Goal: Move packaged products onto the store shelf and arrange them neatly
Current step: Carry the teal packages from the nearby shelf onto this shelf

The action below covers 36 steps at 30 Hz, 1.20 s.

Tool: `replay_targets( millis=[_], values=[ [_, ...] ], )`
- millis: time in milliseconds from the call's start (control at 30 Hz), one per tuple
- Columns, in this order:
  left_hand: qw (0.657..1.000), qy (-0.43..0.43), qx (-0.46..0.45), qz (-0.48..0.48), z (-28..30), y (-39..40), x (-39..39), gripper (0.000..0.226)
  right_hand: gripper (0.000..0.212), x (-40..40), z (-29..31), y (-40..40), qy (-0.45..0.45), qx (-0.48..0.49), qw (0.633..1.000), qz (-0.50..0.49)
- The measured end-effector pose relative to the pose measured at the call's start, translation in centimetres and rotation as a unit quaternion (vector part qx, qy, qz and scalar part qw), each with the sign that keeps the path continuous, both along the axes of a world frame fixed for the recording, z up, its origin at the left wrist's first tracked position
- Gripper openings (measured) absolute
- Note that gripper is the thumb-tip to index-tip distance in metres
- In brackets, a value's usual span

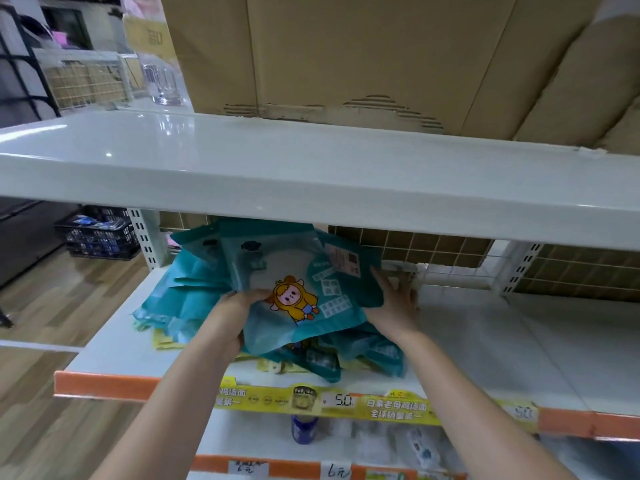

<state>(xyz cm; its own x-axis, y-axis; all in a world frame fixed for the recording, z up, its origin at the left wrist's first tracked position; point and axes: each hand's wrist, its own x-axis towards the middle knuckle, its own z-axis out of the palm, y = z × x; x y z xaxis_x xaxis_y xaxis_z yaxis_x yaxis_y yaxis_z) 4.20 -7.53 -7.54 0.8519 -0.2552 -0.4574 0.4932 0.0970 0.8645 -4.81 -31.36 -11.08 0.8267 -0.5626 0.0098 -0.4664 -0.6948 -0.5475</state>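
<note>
Teal packets [214,299] lie in a loose heap on the middle shelf [502,341], and I have both hands on the top one, a teal pouch [294,289] printed with a cartoon figure in a yellow hood. My left hand [230,315] grips its near left edge, fingers curled over the top and thumb hidden beneath. My right hand [394,303] lies against its right edge with fingers fairly straight, reaching toward the white wire back panel [457,275]; I cannot tell whether the thumb pinches the pouch. Yellow packets [162,341] peek out under the heap. An orange price rail [104,386] with a yellow strip [346,403] fronts the shelf. Cardboard boxes [346,46] stand on the shelf above.
</note>
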Motion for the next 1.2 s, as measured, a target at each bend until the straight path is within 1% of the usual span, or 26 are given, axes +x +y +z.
replay_targets(
  millis=[33, 67, 133, 200, 233, 300, 400, 433, 467, 533, 633, 700, 733, 800, 833, 900, 967, 1033, 1133, 1200],
  values=[
    [1.000, 0.001, 0.002, 0.010, 0.1, 0.2, 0.0, 0.042, 0.082, 0.0, 0.1, -0.1, 0.002, -0.031, 0.999, 0.022],
    [1.000, 0.003, 0.004, 0.019, 0.1, 0.5, 0.0, 0.037, 0.087, 0.1, 0.2, -0.2, 0.001, -0.041, 0.999, 0.035],
    [0.999, -0.002, 0.000, 0.038, 0.3, 1.5, 0.0, 0.031, 0.096, 0.8, -0.1, -0.4, 0.024, -0.032, 0.997, 0.059],
    [0.998, -0.016, -0.013, 0.057, 0.3, 2.9, 0.3, 0.032, 0.096, 1.4, -0.5, -0.1, 0.039, -0.033, 0.996, 0.067],
    [0.997, -0.024, -0.027, 0.063, 0.4, 3.6, 0.4, 0.035, 0.092, 1.7, -0.8, 0.0, 0.033, -0.040, 0.997, 0.065],
    [0.995, -0.046, -0.060, 0.071, 0.3, 4.8, 0.9, 0.042, 0.077, 1.6, -1.2, 0.2, 0.007, -0.058, 0.997, 0.055],
    [0.988, -0.061, -0.108, 0.096, 0.1, 6.4, 1.6, 0.064, 0.061, 1.0, -1.4, 0.0, -0.014, -0.071, 0.996, 0.052],
    [0.985, -0.063, -0.117, 0.106, 0.1, 6.7, 1.5, 0.067, 0.058, 0.8, -1.4, -0.2, -0.029, -0.065, 0.996, 0.054],
    [0.983, -0.070, -0.123, 0.115, 0.0, 6.8, 1.4, 0.066, 0.055, 0.6, -1.3, -0.3, -0.053, -0.053, 0.996, 0.053],
    [0.981, -0.080, -0.120, 0.128, -0.4, 6.5, 0.6, 0.055, 0.047, -0.2, -0.9, -0.4, -0.095, -0.045, 0.994, 0.030],
    [0.986, -0.091, -0.100, 0.099, -0.8, 4.6, -1.0, 0.036, 0.036, -2.2, -0.1, -0.9, -0.128, -0.063, 0.986, -0.085],
    [0.988, -0.097, -0.078, 0.087, -1.0, 3.2, -1.9, 0.015, 0.033, -4.2, 0.2, -1.4, -0.170, -0.030, 0.972, -0.161],
    [0.989, -0.097, -0.074, 0.082, -1.2, 2.6, -2.1, 0.012, 0.031, -5.1, 0.1, -1.9, -0.209, -0.013, 0.960, -0.184],
    [0.991, -0.094, -0.069, 0.067, -1.3, 1.3, -2.7, 0.012, 0.027, -7.0, 0.0, -2.8, -0.277, 0.018, 0.938, -0.207],
    [0.992, -0.095, -0.061, 0.060, -1.4, 0.7, -2.9, 0.012, 0.026, -7.9, 0.1, -3.2, -0.295, 0.022, 0.932, -0.211],
    [0.993, -0.098, -0.050, 0.037, -1.4, -0.6, -3.7, 0.012, 0.025, -9.9, 0.2, -3.9, -0.298, 0.030, 0.928, -0.220],
    [0.995, -0.091, -0.032, 0.014, -1.7, -2.1, -4.6, 0.022, 0.026, -11.8, -0.1, -4.8, -0.278, 0.049, 0.927, -0.247],
    [0.995, -0.094, -0.015, -0.010, -2.2, -3.6, -5.6, 0.024, 0.028, -13.8, -0.9, -5.7, -0.267, 0.086, 0.921, -0.269],
    [0.994, -0.092, 0.004, -0.059, -2.9, -6.1, -7.3, 0.021, 0.014, -16.7, -1.6, -6.9, -0.284, 0.135, 0.909, -0.272],
    [0.992, -0.087, 0.015, -0.086, -3.1, -7.8, -8.8, 0.019, 0.012, -18.6, -1.7, -8.0, -0.291, 0.160, 0.900, -0.281]
  ],
)
